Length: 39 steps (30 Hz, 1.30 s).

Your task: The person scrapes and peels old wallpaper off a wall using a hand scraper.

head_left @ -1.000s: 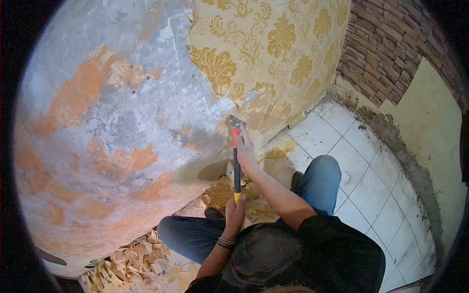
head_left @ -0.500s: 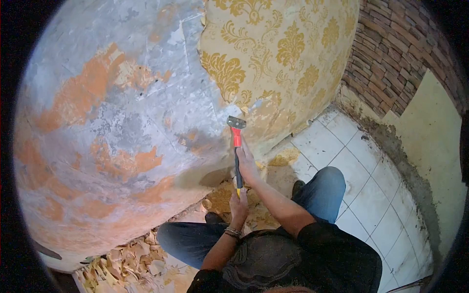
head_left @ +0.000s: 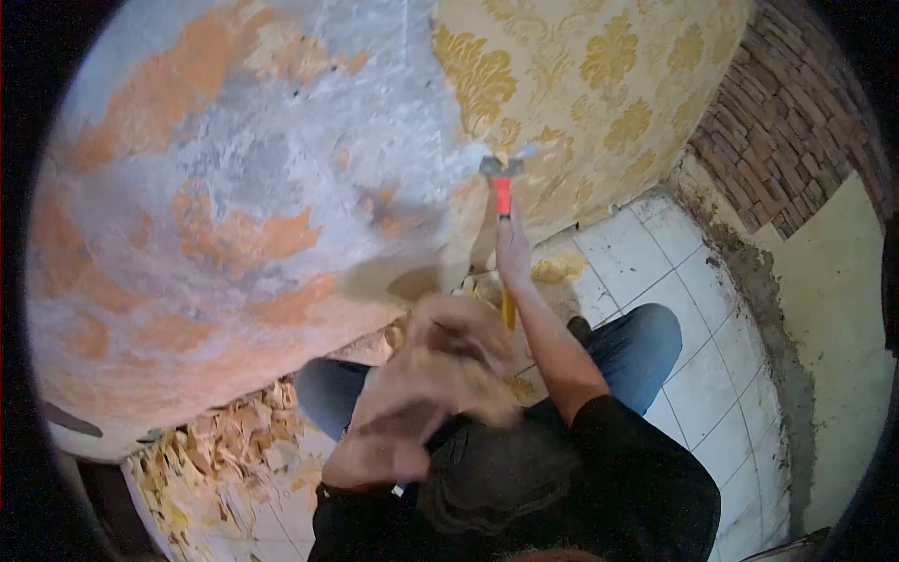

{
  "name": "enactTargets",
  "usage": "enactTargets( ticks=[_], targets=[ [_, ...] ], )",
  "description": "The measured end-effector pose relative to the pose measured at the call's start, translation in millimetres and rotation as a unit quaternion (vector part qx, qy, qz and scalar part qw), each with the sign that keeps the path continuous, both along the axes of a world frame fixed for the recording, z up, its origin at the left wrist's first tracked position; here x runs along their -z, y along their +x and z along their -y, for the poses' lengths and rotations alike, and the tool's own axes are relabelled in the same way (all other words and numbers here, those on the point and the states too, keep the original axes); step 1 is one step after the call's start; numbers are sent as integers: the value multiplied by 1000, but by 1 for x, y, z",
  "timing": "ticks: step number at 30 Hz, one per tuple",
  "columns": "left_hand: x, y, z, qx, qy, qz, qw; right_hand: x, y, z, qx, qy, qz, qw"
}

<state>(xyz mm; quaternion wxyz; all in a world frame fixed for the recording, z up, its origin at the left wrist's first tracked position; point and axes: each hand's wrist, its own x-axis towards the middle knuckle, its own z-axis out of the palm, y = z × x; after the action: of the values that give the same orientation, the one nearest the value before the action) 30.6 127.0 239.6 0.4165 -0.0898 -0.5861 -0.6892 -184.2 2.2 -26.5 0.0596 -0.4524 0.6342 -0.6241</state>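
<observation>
My right hand [head_left: 512, 255] is wrapped round the dark grip of a scraper [head_left: 504, 195], which has a red neck and a yellow handle end. Its wide metal blade meets the wall at the torn lower edge of the patterned wallpaper [head_left: 609, 56], with a small scrap of paper at the blade. My left hand [head_left: 459, 342] is raised close to the camera, off the handle. Motion smears its fingers, so whether it holds anything does not show. To the left of the blade, the bared wall [head_left: 253, 169] is grey with orange patches.
Peeled wallpaper scraps [head_left: 225, 450] lie heaped on the floor along the wall at lower left. A loose yellowish piece [head_left: 559, 268] rests near the wall base. White floor tiles [head_left: 655, 253] extend to the right, beside a stone-patterned wall covering [head_left: 796, 103].
My left hand has come off the scraper's handle end and risen toward the camera. The view has shifted, so the wall and scraper appear higher and farther right. My right hand still grips the scraper.
</observation>
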Motion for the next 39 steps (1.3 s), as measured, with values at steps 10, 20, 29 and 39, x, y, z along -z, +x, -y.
enactTargets(
  ticks=[10,20,29,39],
  targets=[
    [-75,-33,-101,-182,226,12,957,-19,-20,-3,-20,104,25,994],
    [-23,-79,-18,157,-68,-366,915,-34,-26,0,-27,60,-1,998],
    [43,-41,61,-128,126,66,981,-73,-64,2,14,32,-102,994],
    [112,-115,152,-143,258,178,939,-159,-163,-14,-58,255,-309,914]
  ],
)
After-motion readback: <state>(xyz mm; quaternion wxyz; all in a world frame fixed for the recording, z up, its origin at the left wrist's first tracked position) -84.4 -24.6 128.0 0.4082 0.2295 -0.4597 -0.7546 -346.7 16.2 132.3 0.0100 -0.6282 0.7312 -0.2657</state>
